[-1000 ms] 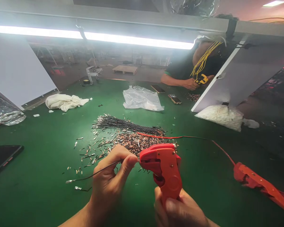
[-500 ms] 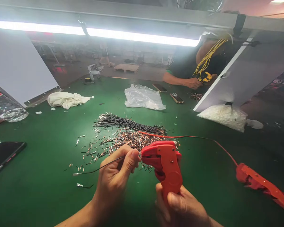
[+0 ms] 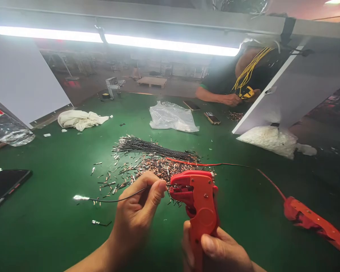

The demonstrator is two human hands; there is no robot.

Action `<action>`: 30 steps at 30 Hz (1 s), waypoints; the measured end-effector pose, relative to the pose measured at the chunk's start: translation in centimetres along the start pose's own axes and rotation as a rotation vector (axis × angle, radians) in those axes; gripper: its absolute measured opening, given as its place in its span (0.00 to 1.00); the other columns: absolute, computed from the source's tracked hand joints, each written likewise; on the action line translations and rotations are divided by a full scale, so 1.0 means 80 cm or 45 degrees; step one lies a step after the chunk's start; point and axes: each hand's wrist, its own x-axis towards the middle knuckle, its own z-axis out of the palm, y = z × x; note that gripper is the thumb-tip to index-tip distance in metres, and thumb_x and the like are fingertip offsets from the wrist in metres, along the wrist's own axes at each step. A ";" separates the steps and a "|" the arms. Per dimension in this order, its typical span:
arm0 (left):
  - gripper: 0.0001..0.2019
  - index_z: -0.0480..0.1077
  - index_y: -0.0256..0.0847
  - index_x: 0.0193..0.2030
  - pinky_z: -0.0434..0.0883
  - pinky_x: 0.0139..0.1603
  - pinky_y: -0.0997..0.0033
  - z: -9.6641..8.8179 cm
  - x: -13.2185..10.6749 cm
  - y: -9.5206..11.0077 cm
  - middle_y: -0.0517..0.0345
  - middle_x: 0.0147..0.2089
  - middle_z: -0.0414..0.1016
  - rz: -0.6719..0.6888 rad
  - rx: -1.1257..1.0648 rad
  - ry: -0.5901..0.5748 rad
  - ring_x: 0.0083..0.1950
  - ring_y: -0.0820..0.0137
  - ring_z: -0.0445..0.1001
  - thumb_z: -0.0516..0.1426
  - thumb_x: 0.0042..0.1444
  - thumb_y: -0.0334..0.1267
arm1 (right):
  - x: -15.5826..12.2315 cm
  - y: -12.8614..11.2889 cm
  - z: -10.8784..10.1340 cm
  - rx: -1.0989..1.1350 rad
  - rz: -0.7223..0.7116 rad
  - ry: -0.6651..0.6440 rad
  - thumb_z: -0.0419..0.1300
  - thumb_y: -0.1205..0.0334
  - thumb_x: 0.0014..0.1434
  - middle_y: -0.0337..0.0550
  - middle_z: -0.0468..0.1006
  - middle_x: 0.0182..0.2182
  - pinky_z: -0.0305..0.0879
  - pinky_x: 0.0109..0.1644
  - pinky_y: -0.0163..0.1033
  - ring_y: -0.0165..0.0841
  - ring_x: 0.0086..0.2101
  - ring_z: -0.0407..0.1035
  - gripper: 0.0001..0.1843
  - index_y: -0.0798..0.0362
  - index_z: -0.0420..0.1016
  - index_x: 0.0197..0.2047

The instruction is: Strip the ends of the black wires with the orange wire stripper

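Between thumb and fingers, my left hand (image 3: pixel 140 206) pinches a thin black wire (image 3: pixel 110 200). One end of the wire trails left and carries a shiny metal terminal (image 3: pixel 81 198); the other end reaches the jaws of a red wire stripper (image 3: pixel 202 200). My right hand (image 3: pixel 219 247) is wrapped round the stripper's handles, holding it upright. Behind the jaws lies a heap of short wire offcuts (image 3: pixel 158 168) with copper ends. A bundle of black wires (image 3: pixel 155 147) rests just beyond the heap.
A second red tool (image 3: pixel 317 221) lies at right, a red cord (image 3: pixel 209 164) running from it. A clear plastic bag (image 3: pixel 172 117), a white cloth (image 3: pixel 81 119) and a phone (image 3: pixel 8 187) are on the green table. Across it, a co-worker's hand (image 3: pixel 231 99) is near a yellow tool (image 3: pixel 248 92).
The wire's terminal end has swung left and up. Its other end now shows between the stripper's jaws, which look wider apart; my right hand's grip has shifted slightly.
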 end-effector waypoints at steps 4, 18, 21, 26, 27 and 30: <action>0.13 0.68 0.40 0.27 0.62 0.25 0.77 0.001 -0.001 0.000 0.62 0.25 0.63 0.052 -0.034 -0.045 0.27 0.76 0.63 0.54 0.64 0.38 | 0.003 -0.001 0.002 -0.025 -0.032 -0.022 0.63 0.47 0.55 0.37 0.64 0.17 0.57 0.24 0.29 0.25 0.19 0.59 0.22 0.60 0.70 0.27; 0.11 0.68 0.41 0.30 0.64 0.29 0.73 -0.003 -0.003 -0.004 0.60 0.26 0.64 0.189 -0.064 -0.126 0.29 0.73 0.64 0.53 0.64 0.36 | 0.005 -0.004 0.002 -0.128 -0.057 -0.047 0.64 0.47 0.54 0.32 0.62 0.16 0.52 0.22 0.29 0.23 0.17 0.54 0.20 0.55 0.65 0.27; 0.11 0.68 0.41 0.30 0.63 0.29 0.73 -0.003 -0.003 -0.006 0.60 0.27 0.64 0.205 -0.079 -0.119 0.30 0.73 0.63 0.53 0.65 0.36 | 0.006 -0.006 0.004 -0.165 -0.068 -0.042 0.64 0.46 0.54 0.32 0.62 0.16 0.52 0.22 0.29 0.23 0.17 0.54 0.21 0.55 0.66 0.27; 0.12 0.67 0.42 0.29 0.62 0.31 0.71 -0.003 -0.002 -0.006 0.61 0.26 0.64 0.202 -0.096 -0.059 0.30 0.73 0.63 0.52 0.65 0.36 | 0.005 -0.006 0.005 -0.127 -0.084 -0.058 0.65 0.48 0.54 0.33 0.62 0.16 0.52 0.21 0.28 0.22 0.17 0.54 0.20 0.57 0.68 0.27; 0.11 0.67 0.42 0.30 0.62 0.31 0.71 -0.003 -0.002 -0.006 0.61 0.26 0.64 0.215 -0.099 -0.066 0.30 0.73 0.63 0.52 0.65 0.36 | 0.004 -0.006 0.004 -0.114 -0.082 -0.060 0.65 0.48 0.55 0.33 0.62 0.16 0.52 0.21 0.28 0.22 0.17 0.54 0.20 0.57 0.68 0.27; 0.11 0.67 0.42 0.30 0.62 0.30 0.72 -0.003 -0.002 -0.003 0.62 0.26 0.63 0.253 -0.105 -0.127 0.29 0.74 0.62 0.52 0.65 0.36 | 0.003 -0.003 0.002 -0.058 -0.070 -0.075 0.64 0.48 0.56 0.33 0.62 0.17 0.55 0.22 0.27 0.22 0.18 0.55 0.20 0.57 0.68 0.29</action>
